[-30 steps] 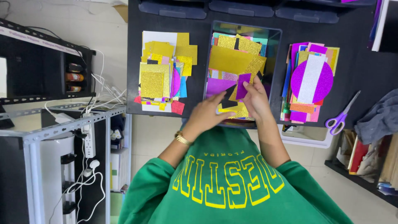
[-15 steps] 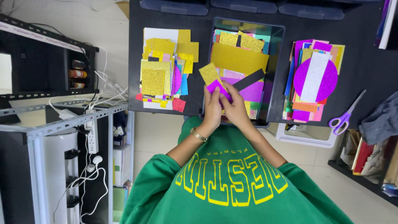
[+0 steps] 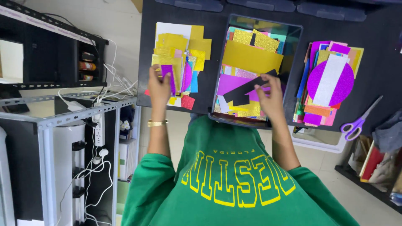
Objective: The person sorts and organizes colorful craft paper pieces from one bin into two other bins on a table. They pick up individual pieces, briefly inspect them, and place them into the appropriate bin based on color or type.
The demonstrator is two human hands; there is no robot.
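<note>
Risk: purple strip point(image 3: 168, 78) could slide off heaped left pile point(image 3: 180, 62), stack uneven. My left hand point(image 3: 158, 88) extended forward, fingers pinching strip on pile. My right hand point(image 3: 270, 98) over tray point(image 3: 220, 69), fingertips clamped on black strip point(image 3: 247, 90) lying among tray papers.

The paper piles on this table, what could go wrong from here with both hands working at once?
The left hand holds a purple strip over the left pile, whose lower pieces overhang the table edge; a nudge might send some off. The right hand pinches a black piece in the tray, which juts past the edge and might tip if pressed.
</note>
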